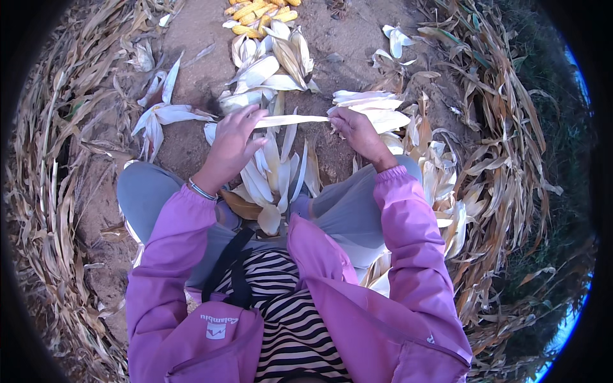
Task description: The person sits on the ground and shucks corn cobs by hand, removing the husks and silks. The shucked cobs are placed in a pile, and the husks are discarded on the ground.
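Observation:
A narrow strip of pale corn husk [293, 120] stretches level between my two hands. My right hand [354, 131] pinches its right end, with fingers closed on it. My left hand [234, 141] is at the strip's other end, palm down with thumb apart; the fingers hide that end, so the hold there cannot be made out. Below the strip, loose pale husks [270, 179] lie between my crossed legs. Beyond my left hand lies a pile of husks [258, 72]. Just beyond my right hand rests a bunch of flattened husks [383, 115].
Husked yellow corn cobs [254, 16] lie at the top on bare soil [201, 28]. Opened husks [160, 115] are at the left. Dry corn stalks and leaves [52, 191] line the left side, and more dry leaves [503, 182] line the right.

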Demonstrator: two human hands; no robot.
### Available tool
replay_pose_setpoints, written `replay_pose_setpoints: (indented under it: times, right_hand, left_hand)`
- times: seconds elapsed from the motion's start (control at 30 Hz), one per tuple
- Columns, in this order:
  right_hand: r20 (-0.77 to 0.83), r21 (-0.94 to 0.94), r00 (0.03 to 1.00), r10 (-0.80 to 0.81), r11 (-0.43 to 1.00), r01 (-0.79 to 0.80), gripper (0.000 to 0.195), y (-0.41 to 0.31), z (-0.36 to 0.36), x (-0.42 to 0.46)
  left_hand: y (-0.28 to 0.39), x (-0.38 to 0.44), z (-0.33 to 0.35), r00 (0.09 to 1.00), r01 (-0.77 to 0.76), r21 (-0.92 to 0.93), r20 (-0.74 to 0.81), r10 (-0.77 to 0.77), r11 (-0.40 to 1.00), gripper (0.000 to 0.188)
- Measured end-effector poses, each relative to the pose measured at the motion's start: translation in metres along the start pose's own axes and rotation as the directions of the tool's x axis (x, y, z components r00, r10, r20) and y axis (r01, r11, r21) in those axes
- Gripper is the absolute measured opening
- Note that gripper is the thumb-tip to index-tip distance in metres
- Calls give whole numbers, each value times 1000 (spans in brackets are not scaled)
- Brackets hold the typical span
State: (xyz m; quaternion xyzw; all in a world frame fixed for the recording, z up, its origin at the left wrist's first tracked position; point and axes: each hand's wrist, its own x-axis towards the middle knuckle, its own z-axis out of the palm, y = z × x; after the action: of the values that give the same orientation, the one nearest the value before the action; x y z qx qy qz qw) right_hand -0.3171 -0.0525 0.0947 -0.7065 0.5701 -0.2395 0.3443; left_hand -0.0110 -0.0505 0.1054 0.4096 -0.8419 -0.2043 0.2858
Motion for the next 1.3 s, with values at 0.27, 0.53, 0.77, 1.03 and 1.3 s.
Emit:
replay_pose_setpoints:
  times: [0.27, 0.53, 0.77, 1.03, 1.3]
  right_hand:
    - [-289, 113, 937, 197, 979, -171, 23, 68, -27, 70]
    - [-256, 845, 667, 699, 497, -198, 8, 161, -31, 155]
    - [-279, 887, 398, 874, 394, -242, 9, 206, -10, 211]
    - [-491, 306, 464, 737, 645, -700, 19, 237, -16, 214]
    - [183, 367, 873, 452, 792, -487, 19, 118, 193, 149]
  left_hand:
    - [-49, -19, 9, 975, 196, -99, -89, -204, 976, 26]
    - [-52, -15, 15, 938, 338, -203, -3, -346, 919, 21]
    - [-60, -14, 20, 912, 403, -265, 36, -408, 876, 19]
    - [-70, -2, 20, 907, 412, -293, 43, -419, 863, 18]
    - [-80, -12, 17, 821, 538, -346, 7, -571, 769, 20]
